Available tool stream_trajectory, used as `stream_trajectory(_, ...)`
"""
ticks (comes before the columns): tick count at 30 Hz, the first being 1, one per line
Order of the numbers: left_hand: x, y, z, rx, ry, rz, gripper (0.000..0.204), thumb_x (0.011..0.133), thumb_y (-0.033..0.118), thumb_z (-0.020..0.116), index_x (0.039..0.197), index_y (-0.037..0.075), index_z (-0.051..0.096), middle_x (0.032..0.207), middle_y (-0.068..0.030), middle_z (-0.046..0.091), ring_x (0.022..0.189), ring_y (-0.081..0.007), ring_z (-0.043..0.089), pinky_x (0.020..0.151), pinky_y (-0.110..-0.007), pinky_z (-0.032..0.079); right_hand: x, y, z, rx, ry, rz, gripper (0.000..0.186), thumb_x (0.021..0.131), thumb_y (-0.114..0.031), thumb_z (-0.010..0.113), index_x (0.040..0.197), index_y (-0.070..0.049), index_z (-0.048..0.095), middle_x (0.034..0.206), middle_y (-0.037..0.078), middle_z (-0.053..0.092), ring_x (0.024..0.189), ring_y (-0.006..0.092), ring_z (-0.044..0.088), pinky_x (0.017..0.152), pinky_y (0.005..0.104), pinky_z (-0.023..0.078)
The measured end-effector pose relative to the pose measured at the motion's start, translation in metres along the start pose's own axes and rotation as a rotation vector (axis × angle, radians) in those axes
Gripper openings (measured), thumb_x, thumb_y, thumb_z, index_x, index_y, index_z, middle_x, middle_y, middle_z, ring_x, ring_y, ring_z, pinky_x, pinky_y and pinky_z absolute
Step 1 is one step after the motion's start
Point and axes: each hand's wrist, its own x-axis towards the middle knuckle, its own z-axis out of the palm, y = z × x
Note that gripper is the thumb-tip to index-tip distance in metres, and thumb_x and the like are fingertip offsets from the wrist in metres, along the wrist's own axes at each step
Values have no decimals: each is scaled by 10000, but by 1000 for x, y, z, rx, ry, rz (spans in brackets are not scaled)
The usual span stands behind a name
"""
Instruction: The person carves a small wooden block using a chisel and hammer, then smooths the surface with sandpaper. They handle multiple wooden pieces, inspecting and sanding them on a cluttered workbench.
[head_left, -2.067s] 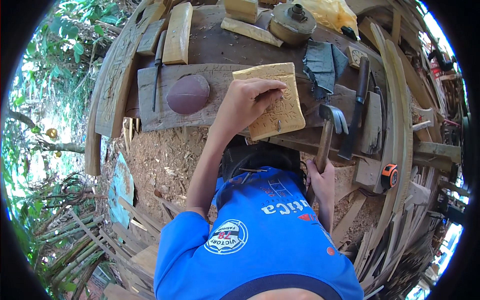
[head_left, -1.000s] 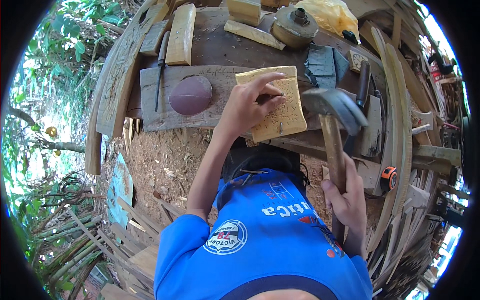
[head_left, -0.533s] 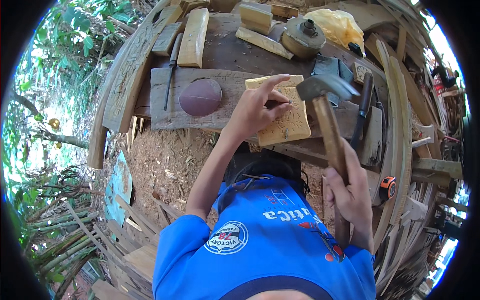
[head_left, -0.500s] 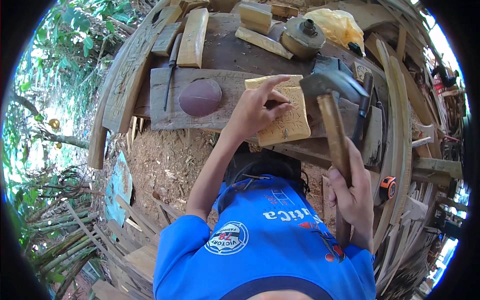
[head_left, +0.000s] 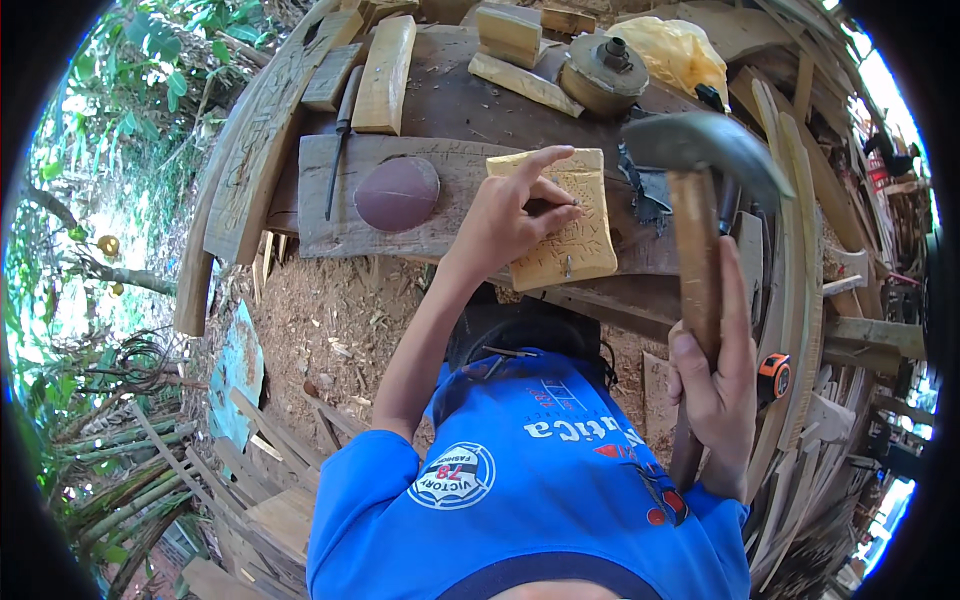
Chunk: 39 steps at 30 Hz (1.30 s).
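My left hand (head_left: 510,215) rests on a small, pale yellow wooden block (head_left: 592,258) covered in short carved marks. Its thumb and a finger pinch a small nail (head_left: 576,204), while the index finger points out past them. Another short metal nail (head_left: 568,266) sticks up near the block's close edge. A hammer (head_left: 697,270) with a wooden handle is gripped in my right hand (head_left: 718,385). Its curved, dark metal head is held up, right of the block and apart from it.
The block lies on a thick plank (head_left: 320,215) on the workbench. Left of it are a purplish sanding disc (head_left: 398,193) and a long thin tool (head_left: 342,140). Wood offcuts (head_left: 385,75), a round metal part (head_left: 605,72) and a yellowish bag (head_left: 678,50) lie behind. A tape measure (head_left: 775,376) is at right.
The hammer and my right hand have moved to the right, with the hammer's head now farther from the block. My left hand stays pinched on the nail.
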Motion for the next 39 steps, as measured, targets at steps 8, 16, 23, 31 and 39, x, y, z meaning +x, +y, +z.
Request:
stream_trajectory(8,-11,-10,0,-61,170,124,740,682,143,739,1311,65,356,1112,-108,584,1008,-178,571,825,-304,452,8,16,3,-106,-227,165,655,827,-46,490,1404,-99,185,947,220,570,659,253,609,655,329,445)
stream_trajectory(16,-45,-12,-21,300,37,66,1277,469,493,802,1398,21,64,1436,-241,82,1335,-378,101,1070,-463,139,4,-14,-18,-73,45,-13,643,820,-101,488,1387,-19,196,1303,226,408,771,218,625,721,291,457)
stream_trajectory(23,-39,-10,-20,437,-104,-12,1328,441,635,737,1375,-36,74,1385,-317,116,1289,-450,166,1058,-471,182,27,5,-13,-186,-335,292,640,828,-19,461,1404,-125,203,959,183,615,593,203,579,634,324,474)
stream_trajectory(31,-43,-11,-20,400,-71,-38,1257,459,536,764,1389,9,103,1408,-262,130,1296,-435,169,1054,-467,196,16,-30,-27,-82,155,-166,627,852,-95,439,1411,-96,155,860,101,548,444,86,434,405,206,382)
stream_trajectory(39,-42,-14,-19,369,-28,-2,1234,464,505,759,1381,-11,115,1402,-261,147,1290,-420,199,1050,-456,213,32,11,-20,-306,-443,93,672,813,-47,499,1392,-33,158,1213,273,467,974,373,576,854,345,412)
